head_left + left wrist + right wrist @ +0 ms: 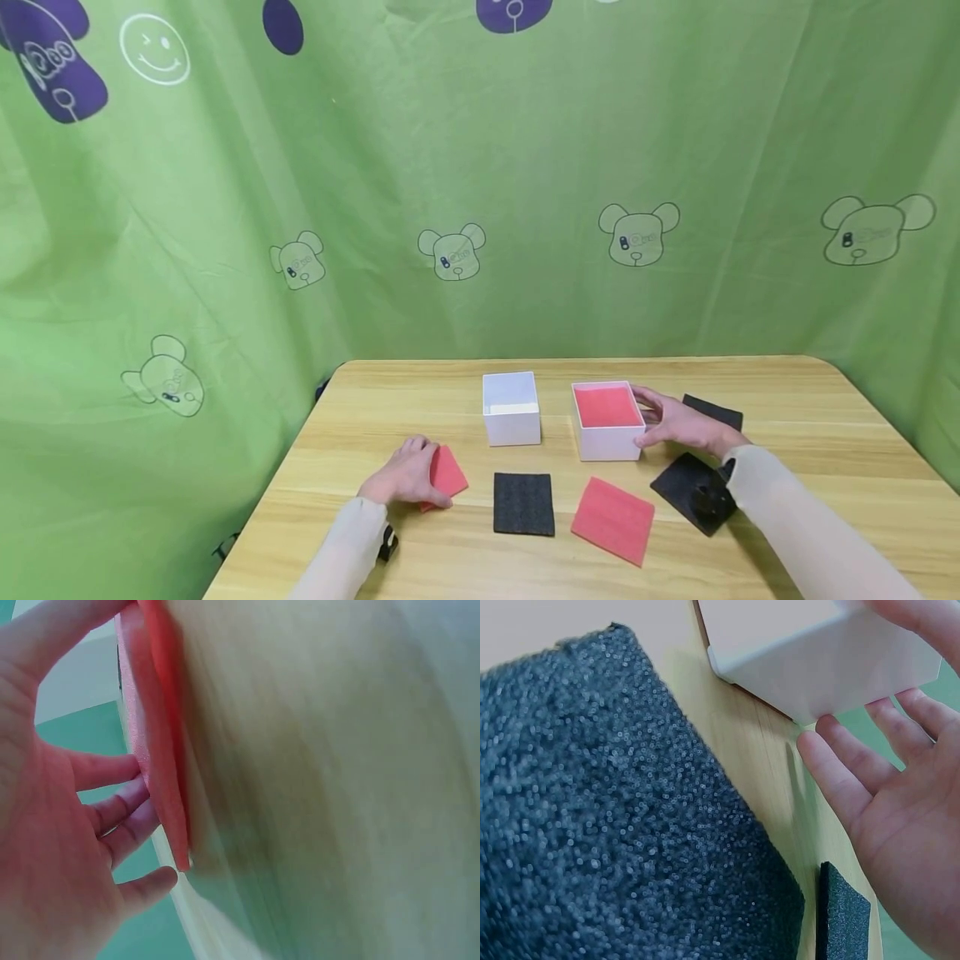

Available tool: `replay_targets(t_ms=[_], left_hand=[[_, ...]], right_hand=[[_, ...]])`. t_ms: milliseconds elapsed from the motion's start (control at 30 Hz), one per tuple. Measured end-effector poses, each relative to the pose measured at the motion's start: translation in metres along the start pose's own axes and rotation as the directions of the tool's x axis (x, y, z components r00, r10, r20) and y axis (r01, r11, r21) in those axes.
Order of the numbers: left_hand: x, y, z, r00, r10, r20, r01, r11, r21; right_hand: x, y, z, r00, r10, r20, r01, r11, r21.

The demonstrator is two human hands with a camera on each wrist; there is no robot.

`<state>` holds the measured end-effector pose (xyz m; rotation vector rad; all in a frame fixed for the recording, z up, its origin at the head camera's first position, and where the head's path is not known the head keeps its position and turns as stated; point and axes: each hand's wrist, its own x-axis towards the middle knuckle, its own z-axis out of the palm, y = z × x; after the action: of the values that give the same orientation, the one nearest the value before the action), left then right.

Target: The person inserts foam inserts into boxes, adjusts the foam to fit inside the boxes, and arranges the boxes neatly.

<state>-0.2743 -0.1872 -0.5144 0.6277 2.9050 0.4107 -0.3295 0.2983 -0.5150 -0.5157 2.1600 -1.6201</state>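
At the left of the table my left hand [408, 472] grips a thin red foam square [448, 472] by its edges, thumb at the near edge and fingers at the far one. The left wrist view shows the red foam [161, 727] edge-on, slightly bowed. My right hand [678, 421] holds the right side of a white box [610, 444], its thumb by the front corner. Inside that box lies a red square [607, 407]. In the right wrist view the fingertips reach the white box wall [855, 675].
Left of the held box stands another white box [513, 429] with an open top. A black square [523, 504] and a red square [613, 520] lie in front. Two more black squares, one nearer [686, 492] and one farther [712, 412], lie around the right wrist. A green curtain [525, 317] hangs behind.
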Motion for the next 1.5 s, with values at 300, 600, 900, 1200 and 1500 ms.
replay_targets(t_ms=[300,600,900,1200,1500], left_hand=[[0.002,0.000,0.003,0.999,0.031,-0.035,-0.034,0.996,-0.080],[0.006,0.003,-0.009,0.997,0.039,-0.066,-0.052,0.977,-0.208],[0.016,0.013,-0.048,0.990,0.001,-0.143,-0.043,0.956,-0.292],[0.030,0.031,-0.071,0.978,0.016,-0.207,-0.072,0.961,-0.265],[0.048,0.068,-0.077,0.968,0.142,-0.207,-0.193,0.949,-0.248]], right_hand=[[-0.002,-0.001,0.000,1.000,0.006,0.004,-0.006,1.000,-0.010],[-0.003,-0.003,-0.001,1.000,-0.011,0.021,0.012,1.000,-0.024],[-0.001,-0.002,-0.002,1.000,0.016,0.006,-0.016,1.000,-0.003],[-0.001,0.000,-0.001,1.000,0.006,0.009,-0.007,1.000,0.017],[-0.001,-0.001,-0.001,1.000,0.006,0.006,-0.005,1.000,-0.019]])
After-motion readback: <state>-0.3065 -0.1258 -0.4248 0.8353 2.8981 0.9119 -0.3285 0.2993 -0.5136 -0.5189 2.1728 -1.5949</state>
